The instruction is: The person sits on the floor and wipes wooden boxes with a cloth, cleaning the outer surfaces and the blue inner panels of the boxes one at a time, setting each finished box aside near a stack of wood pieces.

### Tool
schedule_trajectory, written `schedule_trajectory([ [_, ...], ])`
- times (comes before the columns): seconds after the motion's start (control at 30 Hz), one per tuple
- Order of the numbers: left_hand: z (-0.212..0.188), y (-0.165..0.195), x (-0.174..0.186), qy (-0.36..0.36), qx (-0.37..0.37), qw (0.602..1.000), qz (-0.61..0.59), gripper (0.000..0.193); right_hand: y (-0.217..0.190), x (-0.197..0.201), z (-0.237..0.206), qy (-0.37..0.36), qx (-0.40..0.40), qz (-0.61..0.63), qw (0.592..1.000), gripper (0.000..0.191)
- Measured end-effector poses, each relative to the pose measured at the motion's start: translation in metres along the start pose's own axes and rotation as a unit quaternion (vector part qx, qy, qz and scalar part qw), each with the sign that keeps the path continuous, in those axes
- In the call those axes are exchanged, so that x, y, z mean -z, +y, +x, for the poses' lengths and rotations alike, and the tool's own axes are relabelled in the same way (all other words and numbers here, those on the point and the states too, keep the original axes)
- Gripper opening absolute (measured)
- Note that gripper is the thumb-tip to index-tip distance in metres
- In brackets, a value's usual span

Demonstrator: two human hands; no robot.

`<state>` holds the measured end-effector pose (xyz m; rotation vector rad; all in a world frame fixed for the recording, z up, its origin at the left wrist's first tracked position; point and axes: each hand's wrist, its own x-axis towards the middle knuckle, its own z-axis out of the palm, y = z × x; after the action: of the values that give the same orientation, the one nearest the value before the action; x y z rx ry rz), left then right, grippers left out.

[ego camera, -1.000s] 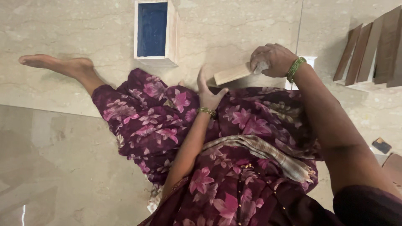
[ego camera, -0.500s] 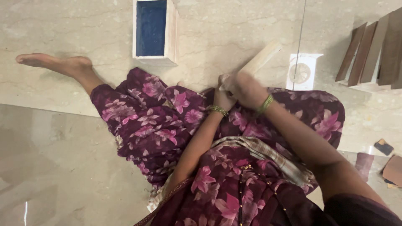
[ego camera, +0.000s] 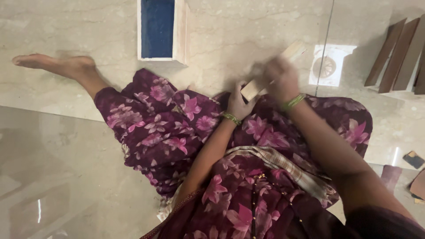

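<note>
I sit on a marble floor in a purple flowered garment. My left hand (ego camera: 239,104) grips the near end of a pale wooden strip (ego camera: 294,51) that rests on my lap and slants up to the right. My right hand (ego camera: 281,79), blurred with motion, lies on top of the strip near its middle; whether it holds something small against the wood I cannot tell. Both wrists wear green bangles.
A pale wooden box with a blue inside (ego camera: 161,28) stands on the floor ahead. A white card with a round brown picture (ego camera: 330,66) lies at the right. Dark wooden slats (ego camera: 398,55) lean at the far right. Small dark pieces (ego camera: 414,159) lie by my right knee. My bare foot (ego camera: 53,64) stretches left.
My right hand moved from the strip's far end to its middle and now slides along it. The strip has turned to slant more steeply up to the right.
</note>
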<state>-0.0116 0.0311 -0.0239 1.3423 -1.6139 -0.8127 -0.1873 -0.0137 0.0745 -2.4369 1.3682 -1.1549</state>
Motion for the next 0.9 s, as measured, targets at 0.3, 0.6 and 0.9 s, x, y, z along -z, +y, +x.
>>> schedule_trajectory([
  [0.3, -0.004, -0.002, 0.0, -0.009, 0.012, 1.0, -0.007, 0.068, 0.012, 0.002, 0.002, 0.006, -0.005, -0.119, 0.993, 0.018],
  [0.6, -0.005, -0.006, 0.001, -0.007, 0.003, 1.0, -0.004, 0.07, -0.009, -0.004, -0.011, -0.003, 0.035, -0.063, 0.997, 0.015],
  [0.9, -0.004, 0.0, 0.0, -0.014, 0.023, 1.0, -0.006, 0.063, 0.03, 0.01, 0.002, 0.031, -0.049, -0.107, 0.993, 0.016],
])
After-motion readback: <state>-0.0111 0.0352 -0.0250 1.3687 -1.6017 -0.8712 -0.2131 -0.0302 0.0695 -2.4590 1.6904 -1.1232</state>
